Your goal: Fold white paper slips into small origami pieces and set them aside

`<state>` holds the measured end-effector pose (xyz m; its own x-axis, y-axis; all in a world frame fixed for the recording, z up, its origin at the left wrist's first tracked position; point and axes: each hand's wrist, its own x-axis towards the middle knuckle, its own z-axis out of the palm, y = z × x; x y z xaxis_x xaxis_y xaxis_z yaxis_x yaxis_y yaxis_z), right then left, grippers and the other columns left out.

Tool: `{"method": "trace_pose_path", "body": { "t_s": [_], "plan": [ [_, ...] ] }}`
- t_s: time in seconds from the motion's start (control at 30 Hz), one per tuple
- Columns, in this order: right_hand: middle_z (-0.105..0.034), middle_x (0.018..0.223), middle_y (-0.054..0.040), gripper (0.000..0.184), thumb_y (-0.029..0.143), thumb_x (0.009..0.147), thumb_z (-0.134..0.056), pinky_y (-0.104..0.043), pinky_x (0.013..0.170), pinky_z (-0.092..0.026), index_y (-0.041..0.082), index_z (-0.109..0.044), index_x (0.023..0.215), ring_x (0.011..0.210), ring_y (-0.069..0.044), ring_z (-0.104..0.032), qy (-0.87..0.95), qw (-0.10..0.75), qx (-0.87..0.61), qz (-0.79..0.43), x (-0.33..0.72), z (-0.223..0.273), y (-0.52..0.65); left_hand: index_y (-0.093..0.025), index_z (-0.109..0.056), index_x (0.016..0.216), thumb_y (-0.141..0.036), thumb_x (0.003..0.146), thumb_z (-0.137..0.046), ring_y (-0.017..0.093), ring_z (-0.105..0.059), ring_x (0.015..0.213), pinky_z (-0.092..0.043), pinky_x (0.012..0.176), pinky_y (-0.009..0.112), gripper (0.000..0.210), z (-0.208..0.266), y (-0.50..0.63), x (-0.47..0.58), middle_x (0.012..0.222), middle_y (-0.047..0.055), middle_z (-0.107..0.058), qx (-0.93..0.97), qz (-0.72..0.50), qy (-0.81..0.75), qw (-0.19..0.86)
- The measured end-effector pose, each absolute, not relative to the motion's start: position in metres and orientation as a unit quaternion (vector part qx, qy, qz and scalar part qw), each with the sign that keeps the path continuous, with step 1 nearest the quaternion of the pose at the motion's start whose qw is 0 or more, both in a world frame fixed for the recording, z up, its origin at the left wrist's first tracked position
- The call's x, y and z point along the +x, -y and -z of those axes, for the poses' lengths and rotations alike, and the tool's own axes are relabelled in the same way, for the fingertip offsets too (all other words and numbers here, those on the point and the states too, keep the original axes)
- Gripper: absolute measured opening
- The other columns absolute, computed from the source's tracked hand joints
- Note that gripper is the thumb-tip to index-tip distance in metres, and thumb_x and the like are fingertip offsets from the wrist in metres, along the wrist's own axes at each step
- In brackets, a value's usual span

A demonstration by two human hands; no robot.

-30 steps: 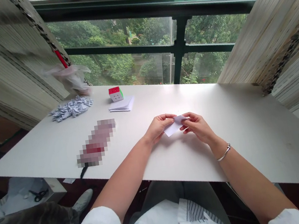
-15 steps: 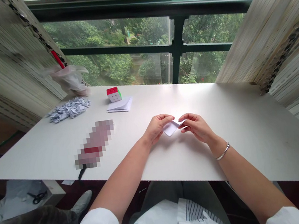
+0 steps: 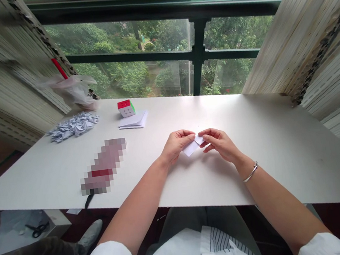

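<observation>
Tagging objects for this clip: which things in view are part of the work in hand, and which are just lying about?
In use:
small white paper, pinched by left hand and right hand
pile of folded paper pieces
stack of white sheets

Lying about:
puzzle cube, on the sheets
plastic bag
scissors, below the table

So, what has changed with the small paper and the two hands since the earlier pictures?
The white paper piece shows less area now: it looks folded smaller. The left hand and right hand have drawn closer, fingertips almost meeting over it; both kept their pinch, nothing was let go. The cube, the paper stack and the pile of folded bits stayed on the table.
</observation>
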<state>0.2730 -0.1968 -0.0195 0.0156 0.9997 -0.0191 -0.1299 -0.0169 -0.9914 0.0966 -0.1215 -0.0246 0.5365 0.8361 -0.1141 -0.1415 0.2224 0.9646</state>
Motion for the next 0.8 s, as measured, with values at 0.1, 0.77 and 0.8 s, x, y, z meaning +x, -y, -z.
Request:
{"method": "trace_pose_path", "body": {
  "t_s": [0.1, 0.77, 0.8],
  "plan": [
    [-0.067, 0.084, -0.0038, 0.027, 0.036, 0.077, -0.070, -0.028, 0.060, -0.057, 0.019, -0.069, 0.097, 0.072, -0.016, -0.067, 0.461, 0.530, -0.484, -0.522, 0.2722, 0.0190, 0.1969, -0.013, -0.069, 0.087, -0.034, 0.067, -0.082, 0.014, -0.061, 0.067, -0.045, 0.062, 0.027, 0.031, 0.0256, 0.1212, 0.0960, 0.079, 0.005, -0.070, 0.530, -0.345, -0.329, 0.702],
    [-0.071, 0.081, -0.0051, 0.030, 0.038, 0.072, -0.076, -0.028, 0.061, -0.057, 0.017, -0.070, 0.093, 0.069, -0.016, -0.068, 0.457, 0.522, -0.514, -0.504, 0.2739, 0.0221, 0.1946, -0.014, -0.068, 0.085, -0.038, 0.070, -0.077, 0.012, -0.058, 0.062, -0.041, 0.058, 0.025, 0.029, 0.0236, 0.1226, 0.0955, 0.076, 0.005, -0.068, 0.561, -0.313, -0.333, 0.690],
    [-0.072, 0.081, -0.0053, 0.031, 0.038, 0.072, -0.076, -0.028, 0.061, -0.057, 0.017, -0.070, 0.093, 0.069, -0.016, -0.068, 0.456, 0.521, -0.516, -0.503, 0.2742, 0.0219, 0.1946, -0.014, -0.068, 0.085, -0.038, 0.070, -0.077, 0.013, -0.058, 0.062, -0.041, 0.058, 0.025, 0.029, 0.0236, 0.1227, 0.0955, 0.076, 0.005, -0.068, 0.563, -0.313, -0.333, 0.689]
  ]
}}
